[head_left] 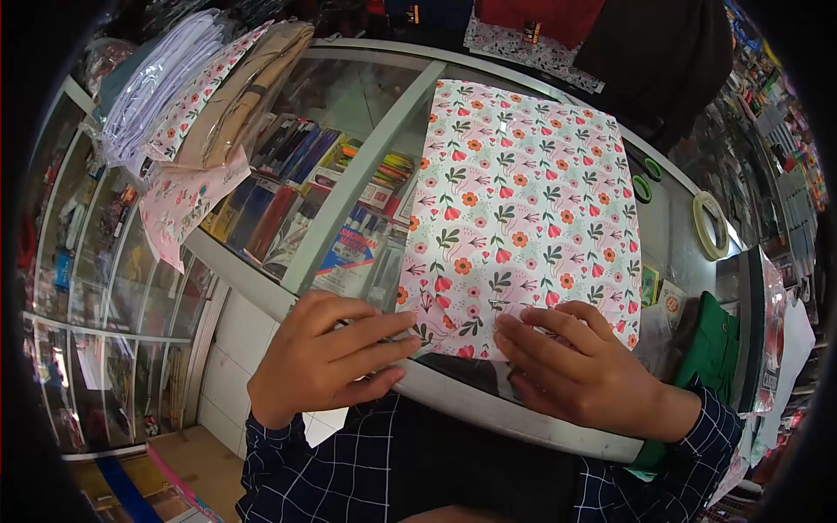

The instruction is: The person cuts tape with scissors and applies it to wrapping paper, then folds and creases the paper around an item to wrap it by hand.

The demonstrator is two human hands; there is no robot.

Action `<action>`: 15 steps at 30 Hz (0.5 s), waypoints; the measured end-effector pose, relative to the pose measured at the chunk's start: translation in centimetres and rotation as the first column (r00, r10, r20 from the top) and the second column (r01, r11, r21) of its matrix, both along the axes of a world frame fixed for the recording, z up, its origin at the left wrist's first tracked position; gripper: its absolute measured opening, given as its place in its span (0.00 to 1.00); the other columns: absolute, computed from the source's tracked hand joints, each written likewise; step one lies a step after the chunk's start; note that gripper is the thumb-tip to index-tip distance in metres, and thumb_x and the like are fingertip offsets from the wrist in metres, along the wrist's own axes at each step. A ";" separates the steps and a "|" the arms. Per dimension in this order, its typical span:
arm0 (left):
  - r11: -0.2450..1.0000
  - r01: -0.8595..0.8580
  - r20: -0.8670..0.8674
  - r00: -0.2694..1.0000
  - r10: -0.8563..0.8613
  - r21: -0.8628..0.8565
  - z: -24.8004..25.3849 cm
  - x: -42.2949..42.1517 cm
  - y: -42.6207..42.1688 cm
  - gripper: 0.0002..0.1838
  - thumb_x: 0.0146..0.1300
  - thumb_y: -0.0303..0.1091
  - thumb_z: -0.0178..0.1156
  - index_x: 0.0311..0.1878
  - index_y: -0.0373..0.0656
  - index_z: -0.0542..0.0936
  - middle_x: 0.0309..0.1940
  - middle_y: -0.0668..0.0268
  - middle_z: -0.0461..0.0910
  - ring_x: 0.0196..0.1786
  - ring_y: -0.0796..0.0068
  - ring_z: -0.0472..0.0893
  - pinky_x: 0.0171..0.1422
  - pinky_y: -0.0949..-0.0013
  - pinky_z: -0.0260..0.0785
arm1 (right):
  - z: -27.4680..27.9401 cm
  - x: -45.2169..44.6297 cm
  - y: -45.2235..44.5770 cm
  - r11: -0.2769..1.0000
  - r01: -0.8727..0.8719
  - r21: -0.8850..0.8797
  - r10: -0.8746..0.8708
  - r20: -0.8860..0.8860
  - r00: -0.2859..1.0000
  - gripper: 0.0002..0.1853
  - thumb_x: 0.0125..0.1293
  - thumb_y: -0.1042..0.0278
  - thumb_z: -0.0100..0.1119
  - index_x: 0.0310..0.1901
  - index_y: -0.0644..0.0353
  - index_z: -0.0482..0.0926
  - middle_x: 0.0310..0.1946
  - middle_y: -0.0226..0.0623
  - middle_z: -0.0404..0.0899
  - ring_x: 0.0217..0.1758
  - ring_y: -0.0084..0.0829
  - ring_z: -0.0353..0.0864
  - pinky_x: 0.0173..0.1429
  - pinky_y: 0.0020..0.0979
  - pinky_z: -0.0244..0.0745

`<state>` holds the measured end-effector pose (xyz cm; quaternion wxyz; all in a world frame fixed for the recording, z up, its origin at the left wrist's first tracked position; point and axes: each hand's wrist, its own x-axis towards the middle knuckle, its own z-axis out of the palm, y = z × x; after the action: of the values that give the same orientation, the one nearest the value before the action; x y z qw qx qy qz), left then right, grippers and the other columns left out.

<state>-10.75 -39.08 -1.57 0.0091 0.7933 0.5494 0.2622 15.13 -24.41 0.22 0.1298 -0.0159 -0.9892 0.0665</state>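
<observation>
A floral-patterned sheet of paper (523,209), white with orange and pink flowers and green leaves, lies across the glass counter in front of me. My left hand (336,353) is at its lower left corner, fingers stretched out and thumb apart. On the lower right part of the paper rests my right hand (588,362); its fingers reach over the surface and the thumb sits lower, near the front edge. A small shiny mark shows on the paper above the right fingertips. The lower edge is partly hidden by the right hand.
Plastic-wrapped folded clothes (187,96) are stacked at the back left. Green tape rolls (643,188) and a larger pale tape roll (711,225) are on the right. Pens and marker boxes (349,257) show under the glass. Green fabric (711,349) hangs beside my right arm.
</observation>
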 end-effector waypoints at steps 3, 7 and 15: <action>1.000 0.013 -0.021 1.000 -0.013 0.025 -0.1 -0.3 0.1 0.18 0.48 0.33 0.72 0.46 0.52 0.86 0.51 0.76 0.82 0.44 0.72 0.77 0.47 0.66 0.68 | -0.2 0.1 -0.2 1.000 0.023 0.005 -0.023 -0.002 1.000 0.23 0.57 0.66 0.68 0.54 0.67 0.79 0.58 0.38 0.76 0.57 0.34 0.75 0.56 0.38 0.71; 0.998 0.042 -0.038 0.998 -0.040 0.054 -0.6 -0.6 0.2 0.17 0.47 0.37 0.72 0.44 0.54 0.87 0.52 0.74 0.83 0.41 0.70 0.76 0.45 0.66 0.67 | -0.3 0.2 -0.3 0.999 0.033 -0.019 -0.034 -0.032 0.999 0.24 0.57 0.67 0.67 0.55 0.68 0.78 0.57 0.39 0.77 0.56 0.36 0.76 0.56 0.38 0.72; 0.996 0.056 -0.047 0.997 -0.053 0.068 -0.9 -0.3 0.4 0.21 0.46 0.34 0.71 0.48 0.58 0.87 0.49 0.76 0.82 0.40 0.71 0.74 0.45 0.65 0.66 | -0.2 0.1 -0.6 0.999 0.052 -0.004 -0.052 -0.041 0.998 0.23 0.55 0.69 0.68 0.52 0.69 0.79 0.55 0.41 0.78 0.55 0.37 0.76 0.55 0.38 0.73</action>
<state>-11.08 -38.70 -2.47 -0.0239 0.8137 0.5180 0.2627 15.22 -25.02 -0.02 0.1521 -0.0406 -0.9854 0.0649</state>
